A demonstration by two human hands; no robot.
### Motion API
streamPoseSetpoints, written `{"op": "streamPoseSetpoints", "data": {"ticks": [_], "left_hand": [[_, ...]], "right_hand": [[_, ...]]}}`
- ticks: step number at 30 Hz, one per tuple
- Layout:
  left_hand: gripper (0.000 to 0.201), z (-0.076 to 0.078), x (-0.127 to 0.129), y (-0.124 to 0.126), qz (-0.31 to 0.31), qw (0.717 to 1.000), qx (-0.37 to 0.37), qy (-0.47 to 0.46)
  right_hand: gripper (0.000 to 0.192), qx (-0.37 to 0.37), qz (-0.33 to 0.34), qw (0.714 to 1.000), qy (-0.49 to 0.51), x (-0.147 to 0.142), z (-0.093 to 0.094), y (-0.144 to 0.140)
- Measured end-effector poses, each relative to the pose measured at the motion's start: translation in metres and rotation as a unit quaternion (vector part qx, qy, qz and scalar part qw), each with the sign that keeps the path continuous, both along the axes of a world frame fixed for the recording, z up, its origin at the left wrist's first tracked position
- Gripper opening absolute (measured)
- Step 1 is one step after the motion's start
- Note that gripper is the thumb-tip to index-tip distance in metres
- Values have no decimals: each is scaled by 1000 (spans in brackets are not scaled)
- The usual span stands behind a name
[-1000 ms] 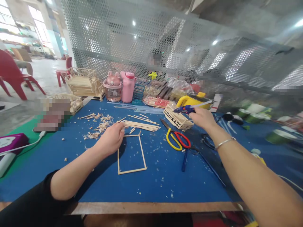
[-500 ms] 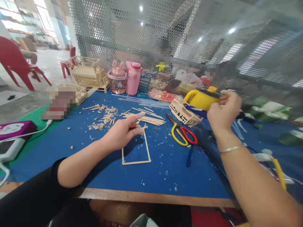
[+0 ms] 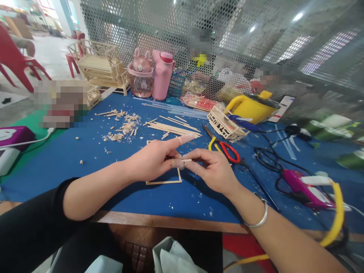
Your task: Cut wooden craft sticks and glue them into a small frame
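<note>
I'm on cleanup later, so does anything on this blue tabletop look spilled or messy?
Yes: wood scraps lie in a ragged, loose patch left of the sticks, with stray bits dotting the blue tabletop. Nothing looks clearly damaged.

Craft workshop, wooden sticks [image 3: 174, 130], scissors [image 3: 223, 145], wood scraps [image 3: 129, 127], perforated screen [image 3: 159, 26]

Open blue surface [image 3: 176, 200] stretches between the hands [image 3: 152, 161] and the near edge [image 3: 170, 223], while wooden sticks [image 3: 173, 129] lie just beyond, scissors [image 3: 216, 140] and a looped black cable [image 3: 264, 155] crowd the right, and a perforated screen [image 3: 119, 38] bars the back.
</note>
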State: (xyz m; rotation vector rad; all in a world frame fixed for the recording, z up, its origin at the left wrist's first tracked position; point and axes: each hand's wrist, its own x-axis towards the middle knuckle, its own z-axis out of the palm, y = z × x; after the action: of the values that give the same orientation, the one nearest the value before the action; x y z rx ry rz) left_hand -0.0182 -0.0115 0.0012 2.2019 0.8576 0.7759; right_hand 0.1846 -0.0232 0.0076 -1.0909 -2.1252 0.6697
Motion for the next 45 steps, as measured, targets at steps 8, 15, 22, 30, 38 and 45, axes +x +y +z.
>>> {"op": "streamPoseSetpoints", "data": {"ticks": [8,15,22,30,38,45], "left_hand": [[27,17,-11,-5,-16,975,-17,223],[15,10,-6,-4,-28,956,-21,292],[16,11,-5,-3,-25,957,-17,290],[16,11,-5,-3,-25,956,-14,293],[15,12,-4,-4,-24,955,-18,296],[15,11,-5,-4,-23,955,-13,296]], "right_hand": [[14,-8,-13,997,-79,11,-6,-25],[10,82,-10,992,-91,11,-21,-26],[9,88,37,991,-99,10,-24,-23],[9,86,44,991,-92,8,-23,-23],[9,90,63,987,-120,8,-23,-23],[10,102,74,983,-134,8,-24,-23]]}}
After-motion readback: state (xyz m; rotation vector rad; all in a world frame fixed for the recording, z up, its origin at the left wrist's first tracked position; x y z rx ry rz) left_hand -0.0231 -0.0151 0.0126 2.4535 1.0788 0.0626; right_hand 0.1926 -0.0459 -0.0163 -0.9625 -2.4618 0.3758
